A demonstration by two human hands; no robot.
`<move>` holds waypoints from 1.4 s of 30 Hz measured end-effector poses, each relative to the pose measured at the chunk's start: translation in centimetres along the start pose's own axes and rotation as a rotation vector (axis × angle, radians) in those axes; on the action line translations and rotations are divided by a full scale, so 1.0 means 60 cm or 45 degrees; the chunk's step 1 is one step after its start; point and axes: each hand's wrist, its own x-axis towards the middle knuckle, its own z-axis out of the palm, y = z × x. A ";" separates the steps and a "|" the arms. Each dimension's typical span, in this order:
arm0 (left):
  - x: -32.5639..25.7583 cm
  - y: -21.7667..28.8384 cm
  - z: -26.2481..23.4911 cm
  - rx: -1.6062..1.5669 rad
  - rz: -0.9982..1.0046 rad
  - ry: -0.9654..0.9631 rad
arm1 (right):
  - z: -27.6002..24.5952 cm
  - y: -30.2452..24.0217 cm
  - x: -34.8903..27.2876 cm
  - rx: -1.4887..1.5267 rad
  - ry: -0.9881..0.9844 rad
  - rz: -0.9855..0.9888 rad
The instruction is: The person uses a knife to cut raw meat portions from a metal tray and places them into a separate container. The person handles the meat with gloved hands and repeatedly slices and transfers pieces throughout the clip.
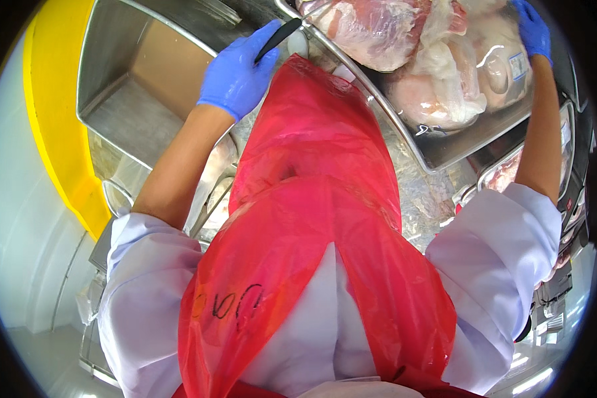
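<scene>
My left hand (237, 74), in a blue glove, is closed around the black handle of a knife (280, 40). The knife tilts up to the right, and a bit of its blade reaches over the rim of a metal bin (395, 118). Inside that bin lie large pieces of raw meat (371, 33), some wrapped in clear plastic bags (454, 86). My right hand (533, 32), also gloved in blue, is at the bin's far right, against a bagged piece with a small label. The top edge of the picture cuts off its fingertips.
To the left stands a deep metal bin (146, 109) with bare walls, beside a yellow curved edge (50, 113). Another tray holding meat (504, 174) sits at the right behind my forearm. My red plastic apron (312, 146) hangs between the two bins.
</scene>
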 end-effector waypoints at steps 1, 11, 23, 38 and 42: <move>-0.006 -0.003 -0.003 0.004 0.022 0.027 | 0.017 -0.001 -0.016 0.008 -0.048 -0.014; -0.045 0.058 -0.042 0.322 -0.054 0.030 | 0.249 -0.032 -0.137 -0.122 0.331 -0.285; -0.001 0.082 0.059 0.402 -0.201 -0.053 | 0.280 -0.074 -0.182 -0.548 0.428 -0.237; 0.176 0.082 -0.111 0.501 0.131 -0.276 | 0.268 -0.073 -0.144 -0.430 0.366 -0.234; 0.323 0.138 -0.194 0.454 0.173 -0.601 | 0.268 -0.072 -0.139 -0.435 0.336 -0.112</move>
